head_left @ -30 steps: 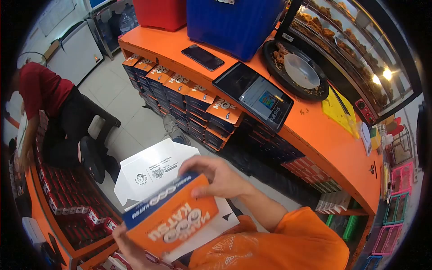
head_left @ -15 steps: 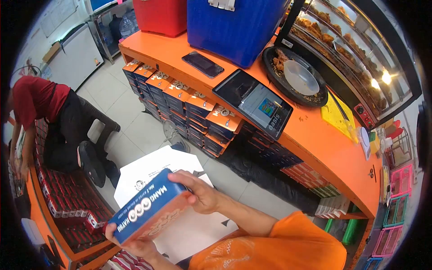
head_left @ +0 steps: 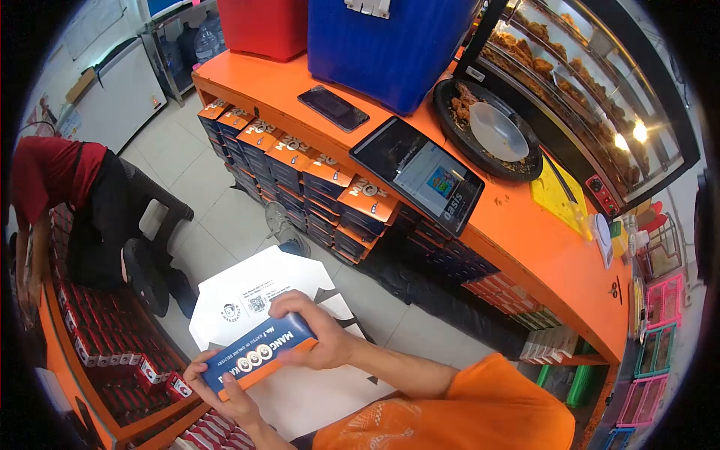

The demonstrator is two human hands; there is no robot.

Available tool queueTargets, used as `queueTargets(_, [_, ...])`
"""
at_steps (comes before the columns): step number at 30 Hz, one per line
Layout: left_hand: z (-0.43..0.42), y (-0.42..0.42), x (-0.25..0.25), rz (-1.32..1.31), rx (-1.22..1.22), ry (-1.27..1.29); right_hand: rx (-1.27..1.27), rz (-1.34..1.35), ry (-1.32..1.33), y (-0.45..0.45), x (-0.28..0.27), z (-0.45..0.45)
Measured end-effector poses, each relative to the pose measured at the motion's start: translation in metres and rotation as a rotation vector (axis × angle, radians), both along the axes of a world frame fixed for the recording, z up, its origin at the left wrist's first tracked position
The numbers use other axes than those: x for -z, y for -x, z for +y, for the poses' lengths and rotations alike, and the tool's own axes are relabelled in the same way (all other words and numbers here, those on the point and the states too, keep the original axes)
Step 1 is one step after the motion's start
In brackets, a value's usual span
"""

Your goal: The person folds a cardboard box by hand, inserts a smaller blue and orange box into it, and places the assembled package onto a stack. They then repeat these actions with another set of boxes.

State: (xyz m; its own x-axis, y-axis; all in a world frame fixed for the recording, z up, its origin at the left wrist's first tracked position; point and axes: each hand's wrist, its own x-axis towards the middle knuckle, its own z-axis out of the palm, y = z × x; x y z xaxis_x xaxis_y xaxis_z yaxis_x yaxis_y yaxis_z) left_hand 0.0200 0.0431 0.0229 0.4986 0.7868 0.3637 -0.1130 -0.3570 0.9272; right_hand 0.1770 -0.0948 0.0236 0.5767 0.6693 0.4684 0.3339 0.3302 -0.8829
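A blue and orange food box [head_left: 259, 354] printed "Mangooo Katsu" is between both my hands, its long printed side facing up. My right hand [head_left: 319, 330] grips its right end, fingers over the top edge. At the left end my left hand [head_left: 225, 390] grips it with the thumb on the printed face. Beneath lies a stack of white flat cardboard blanks [head_left: 259, 281] with cut corners, print and a QR code; the box and my hands cover part of it.
A co-worker in a red shirt [head_left: 67, 176] bends over the left shelves. Folded boxes [head_left: 300, 161] stack under the orange counter [head_left: 517, 217]. On it sit a tablet [head_left: 420, 176], phone [head_left: 334, 107], blue bin [head_left: 390, 52], black pan [head_left: 450, 127] and heated food case [head_left: 585, 90].
The box has turned in my hands, so its blue printed side faces up more squarely. My left thumb now lies on that face. More print on the white blanks shows.
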Motion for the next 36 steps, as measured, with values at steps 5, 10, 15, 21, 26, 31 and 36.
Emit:
queueTargets(5, [-0.005, -0.003, -0.004, -0.001, 0.042, -0.067, -0.054, 0.081, 0.087, -0.001, -0.003, -0.003])
queueTargets(10, [-0.002, -0.006, -0.006, -0.015, 0.025, 0.075, -0.125, 0.246, -0.073, -0.003, 0.017, 0.0])
queueTargets(15, [0.002, -0.007, -0.012, 0.015, 0.103, 0.15, -0.166, 0.059, 0.158, -0.017, 0.002, -0.031])
queueTargets(21, [-0.006, -0.016, -0.012, -0.03, 0.141, 0.212, 0.157, 0.68, -0.054, -0.019, 0.009, -0.128])
queueTargets(26, [-0.059, -0.041, -0.004, 0.475, 0.234, -0.135, 0.581, 1.282, -0.171, 0.007, 0.107, -0.245])
queueTargets(31, [-0.113, -0.077, 0.007, 0.99, 0.2, -0.437, 0.982, 1.553, 0.137, 0.024, 0.234, -0.279])
queueTargets(36, [-0.11, -0.082, 0.018, 1.098, 0.185, -0.543, 1.101, 1.487, 0.204, -0.036, 0.378, -0.257])
